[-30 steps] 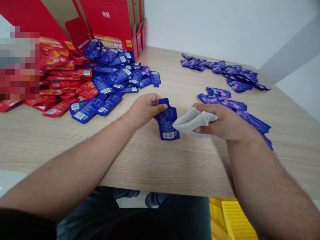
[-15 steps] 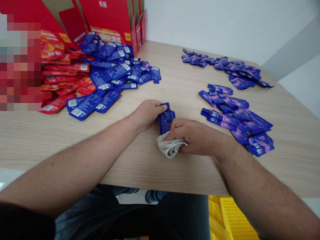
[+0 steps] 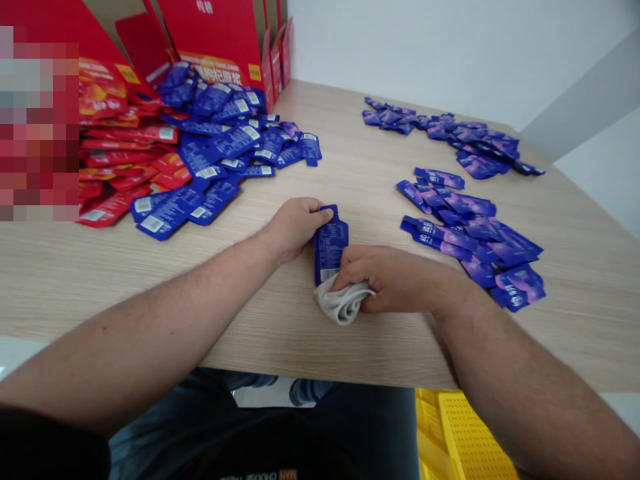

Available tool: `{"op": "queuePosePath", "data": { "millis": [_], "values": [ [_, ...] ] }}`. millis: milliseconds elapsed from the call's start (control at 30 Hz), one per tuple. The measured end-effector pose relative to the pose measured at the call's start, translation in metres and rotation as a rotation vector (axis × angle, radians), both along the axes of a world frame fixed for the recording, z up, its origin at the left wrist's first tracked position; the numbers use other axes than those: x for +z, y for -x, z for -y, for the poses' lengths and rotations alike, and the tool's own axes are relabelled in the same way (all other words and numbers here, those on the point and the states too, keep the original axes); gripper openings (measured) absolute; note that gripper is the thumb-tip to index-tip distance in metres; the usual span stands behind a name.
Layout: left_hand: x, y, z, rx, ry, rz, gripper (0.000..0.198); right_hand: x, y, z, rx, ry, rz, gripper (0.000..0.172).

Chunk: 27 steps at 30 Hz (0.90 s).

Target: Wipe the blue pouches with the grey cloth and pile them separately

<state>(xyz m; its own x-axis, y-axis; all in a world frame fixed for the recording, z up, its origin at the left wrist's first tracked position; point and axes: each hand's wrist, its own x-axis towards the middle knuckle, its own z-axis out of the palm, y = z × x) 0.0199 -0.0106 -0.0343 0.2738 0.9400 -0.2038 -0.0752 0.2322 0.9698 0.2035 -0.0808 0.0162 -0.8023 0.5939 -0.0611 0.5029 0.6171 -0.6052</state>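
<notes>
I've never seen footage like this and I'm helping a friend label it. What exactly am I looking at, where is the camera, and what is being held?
No machine is involved here. These are a person's own two bare hands, filmed by one camera worn on their head, looking forward and down, so the arms enter from the bottom of the view. The left hand holds the top of a dark blue pouch lying on a wooden table. The right hand presses a crumpled white cloth against the pouch's lower end. Further off, blue pouches and red pouches lie heaped before red cardboard boxes, and purple pouches lie to the right. Below the table edge sits a yellow crate.
</notes>
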Motion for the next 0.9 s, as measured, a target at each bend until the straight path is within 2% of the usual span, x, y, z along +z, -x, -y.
{"op": "queuePosePath", "data": {
  "millis": [67, 100, 233, 267, 300, 367, 433, 500, 533, 633, 700, 733, 800, 900],
  "values": [
    [0.003, -0.001, 0.001, 0.012, 0.031, 0.018, 0.011, 0.006, -0.005, 0.000, 0.029, 0.025, -0.015, 0.029],
    [0.004, -0.002, 0.001, 0.007, 0.031, 0.023, 0.012, 0.008, -0.007, -0.002, -0.009, -0.006, -0.061, 0.026],
    [0.004, -0.004, 0.002, -0.036, 0.002, 0.023, 0.013, 0.000, -0.009, -0.011, -0.382, -0.291, -0.228, 0.022],
    [0.002, -0.003, 0.002, -0.036, -0.008, 0.008, 0.013, -0.004, -0.007, -0.012, -0.417, -0.324, -0.213, 0.024],
    [0.001, -0.003, 0.001, -0.036, -0.024, -0.014, 0.012, -0.007, -0.005, -0.013, -0.397, -0.316, -0.180, 0.027],
    [-0.003, -0.001, 0.000, -0.030, -0.065, -0.057, 0.012, -0.009, -0.002, -0.010, -0.256, -0.213, -0.104, 0.031],
    [-0.004, 0.001, -0.001, -0.027, -0.081, -0.062, 0.012, -0.006, -0.001, -0.007, -0.099, -0.069, -0.046, 0.032],
    [-0.003, 0.001, -0.001, -0.025, -0.061, -0.035, 0.013, -0.001, -0.003, -0.006, -0.021, -0.001, -0.049, 0.029],
    [-0.002, 0.000, 0.000, -0.024, -0.044, -0.022, 0.013, 0.001, -0.004, -0.006, -0.034, -0.020, -0.080, 0.026],
    [0.001, -0.002, 0.001, -0.022, -0.026, -0.007, 0.012, -0.002, -0.006, -0.011, -0.267, -0.223, -0.186, 0.023],
    [0.001, -0.002, 0.000, -0.008, -0.029, -0.005, 0.011, -0.008, -0.003, -0.012, -0.349, -0.305, -0.187, 0.025],
    [0.000, -0.001, 0.000, -0.007, -0.034, -0.009, 0.010, -0.010, -0.001, -0.011, -0.320, -0.292, -0.170, 0.026],
    [-0.002, 0.000, -0.001, -0.009, -0.055, -0.022, 0.009, -0.012, 0.004, -0.007, -0.173, -0.192, -0.128, 0.028],
    [-0.007, 0.000, -0.001, -0.001, -0.071, -0.017, 0.010, -0.007, 0.005, 0.000, -0.024, -0.033, -0.100, 0.030]
  ]
}}
